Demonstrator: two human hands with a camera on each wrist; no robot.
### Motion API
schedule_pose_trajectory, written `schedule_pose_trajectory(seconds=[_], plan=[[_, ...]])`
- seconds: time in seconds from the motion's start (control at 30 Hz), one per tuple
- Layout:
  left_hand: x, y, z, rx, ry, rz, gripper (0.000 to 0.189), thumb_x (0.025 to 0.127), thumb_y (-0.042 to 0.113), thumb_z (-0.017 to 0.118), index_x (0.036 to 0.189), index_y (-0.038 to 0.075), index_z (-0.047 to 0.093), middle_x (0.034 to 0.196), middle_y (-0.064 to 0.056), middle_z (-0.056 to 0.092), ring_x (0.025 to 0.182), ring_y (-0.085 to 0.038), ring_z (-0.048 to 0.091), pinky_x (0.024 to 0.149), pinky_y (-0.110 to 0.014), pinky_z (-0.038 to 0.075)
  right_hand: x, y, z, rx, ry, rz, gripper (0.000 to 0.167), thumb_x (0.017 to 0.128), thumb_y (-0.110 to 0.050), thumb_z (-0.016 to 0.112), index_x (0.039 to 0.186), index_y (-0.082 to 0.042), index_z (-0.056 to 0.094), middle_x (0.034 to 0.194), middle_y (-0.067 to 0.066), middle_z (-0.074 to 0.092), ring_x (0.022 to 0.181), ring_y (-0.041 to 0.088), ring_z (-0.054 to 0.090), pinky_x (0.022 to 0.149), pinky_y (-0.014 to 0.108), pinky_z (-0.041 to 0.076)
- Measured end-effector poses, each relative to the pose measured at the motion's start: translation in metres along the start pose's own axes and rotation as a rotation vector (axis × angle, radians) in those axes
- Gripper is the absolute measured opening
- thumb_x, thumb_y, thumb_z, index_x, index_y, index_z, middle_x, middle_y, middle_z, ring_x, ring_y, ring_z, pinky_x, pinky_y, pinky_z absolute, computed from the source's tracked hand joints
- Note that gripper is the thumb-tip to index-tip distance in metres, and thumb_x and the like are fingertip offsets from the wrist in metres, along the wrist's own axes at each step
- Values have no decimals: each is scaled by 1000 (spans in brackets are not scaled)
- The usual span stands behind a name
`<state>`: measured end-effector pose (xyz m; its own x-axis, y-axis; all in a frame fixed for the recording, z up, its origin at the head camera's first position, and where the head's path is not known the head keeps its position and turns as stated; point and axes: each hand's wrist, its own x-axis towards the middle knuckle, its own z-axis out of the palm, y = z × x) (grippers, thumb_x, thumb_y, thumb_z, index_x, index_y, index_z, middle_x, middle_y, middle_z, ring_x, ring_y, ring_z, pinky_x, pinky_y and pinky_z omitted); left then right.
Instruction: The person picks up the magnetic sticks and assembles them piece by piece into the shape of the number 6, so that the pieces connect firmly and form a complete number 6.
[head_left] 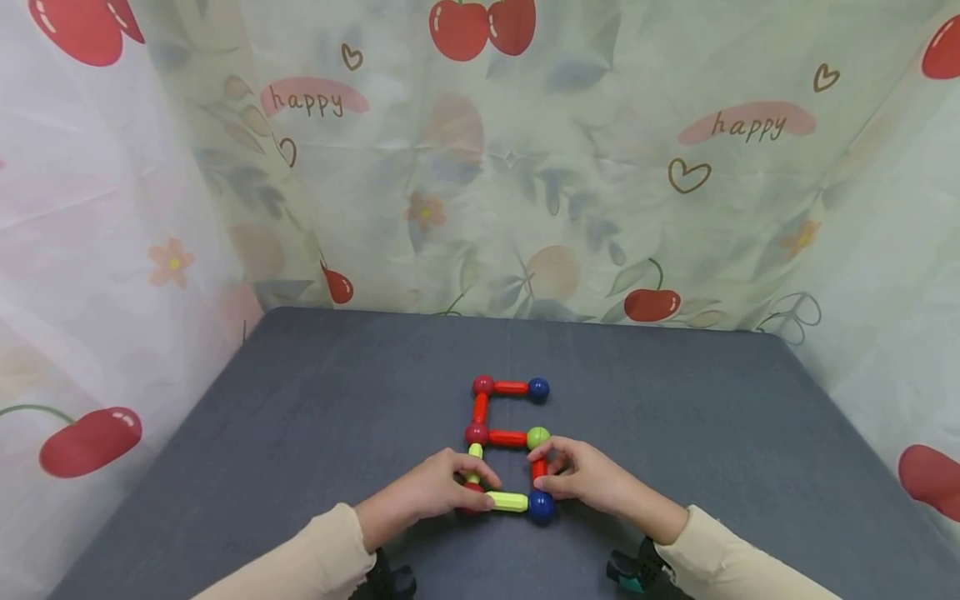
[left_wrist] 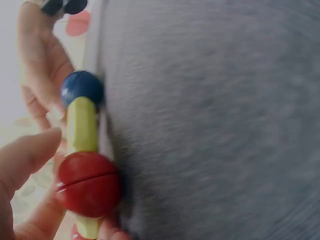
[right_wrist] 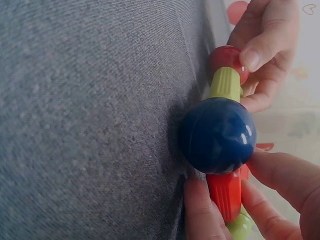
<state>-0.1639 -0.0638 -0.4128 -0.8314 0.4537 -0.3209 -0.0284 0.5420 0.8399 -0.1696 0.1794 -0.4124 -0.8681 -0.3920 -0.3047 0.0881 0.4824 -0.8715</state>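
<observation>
A figure made of magnetic rods and balls lies flat on the dark cloth. In the left wrist view, my left hand [head_left: 438, 485] has its thumb and fingers around the lower-left red ball [left_wrist: 90, 185]. My right hand [head_left: 588, 479] pinches the right-hand red rod [right_wrist: 225, 196], between the lower-right blue ball [head_left: 542, 506] and the green ball [head_left: 537, 437]. A yellow rod [head_left: 510, 502] joins the two bottom balls. Another yellow rod [head_left: 475, 452], partly hidden by my left hand, runs up to the middle red ball [head_left: 477, 433], which a red rod [head_left: 508, 438] links to the green ball.
The figure's open upper part has a red upright rod [head_left: 481, 408], a top red ball [head_left: 483, 385], a red top rod [head_left: 512, 387] and an upper blue ball [head_left: 538, 389]. Printed curtains [head_left: 495, 208] border the grey table [head_left: 360, 383] behind and on both sides.
</observation>
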Motion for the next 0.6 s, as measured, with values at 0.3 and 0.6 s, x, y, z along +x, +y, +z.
schedule_pose_trajectory(seconds=[0.3,0.6], plan=[[-5,4,-22,35,-44,-19,27,86,24,73,113,19,70,106,-6,60,96,-20,53,77,-35,45,-5,-10,-10,34,-19,39,35,91,-14,68,122,-3,57,95,10,61,82,16,65,76,36,58],[-21,24,-51,212,225,-10,40,90,38,68,125,21,61,126,-9,54,113,-25,55,87,-46,51,-7,-18,-33,-149,249,-26,40,93,-27,65,128,-9,56,115,10,64,95,23,65,80,38,56]])
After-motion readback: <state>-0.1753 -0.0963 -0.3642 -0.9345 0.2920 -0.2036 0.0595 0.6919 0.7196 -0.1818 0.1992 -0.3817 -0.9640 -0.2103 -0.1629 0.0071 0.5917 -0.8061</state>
